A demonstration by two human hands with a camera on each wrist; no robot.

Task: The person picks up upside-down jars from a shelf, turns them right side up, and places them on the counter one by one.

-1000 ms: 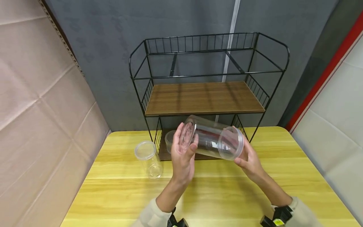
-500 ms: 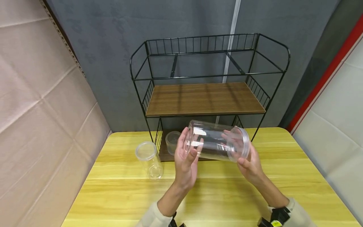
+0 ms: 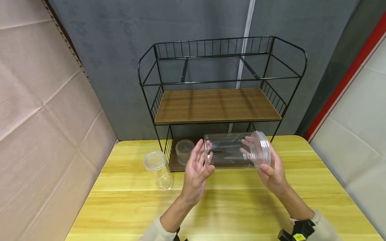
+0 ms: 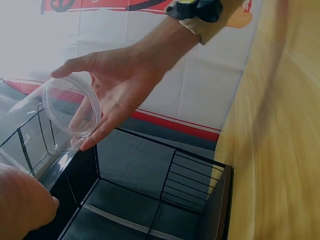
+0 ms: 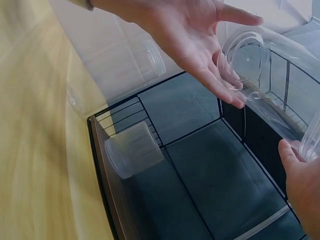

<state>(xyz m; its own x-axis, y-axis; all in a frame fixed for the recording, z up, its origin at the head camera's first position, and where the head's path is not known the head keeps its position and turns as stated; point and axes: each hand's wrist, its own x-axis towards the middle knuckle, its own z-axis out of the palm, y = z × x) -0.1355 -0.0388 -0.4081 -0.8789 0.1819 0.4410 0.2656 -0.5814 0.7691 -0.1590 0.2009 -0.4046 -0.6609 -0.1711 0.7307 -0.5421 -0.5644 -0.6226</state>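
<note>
A large clear plastic jar (image 3: 227, 151) with a clear lid (image 3: 264, 149) lies sideways in the air in front of the rack. My right hand (image 3: 275, 174) grips its lid end, thumb in front and fingers behind. At the base end is my left hand (image 3: 194, 177), palm up, with fingers spread and extended; in the right wrist view its fingers lie right at the jar's base (image 5: 245, 57). To the left, a second clear lidded jar (image 3: 161, 172) stands upright on the table. A shorter frosted jar (image 3: 184, 154) sits at the left of the rack's lower shelf.
A black wire rack (image 3: 221, 80) stands at the back of the light wooden table (image 3: 241, 214). Its middle wooden shelf (image 3: 217, 105) is above the hands. A pale sheet (image 3: 45, 134) borders the left side, a white and red one (image 3: 356, 147) the right.
The held jar has turned from tilted to nearly level and shifted right. The left hand's fingers have loosened and spread from the base, while the right hand keeps hold of the lid end.
</note>
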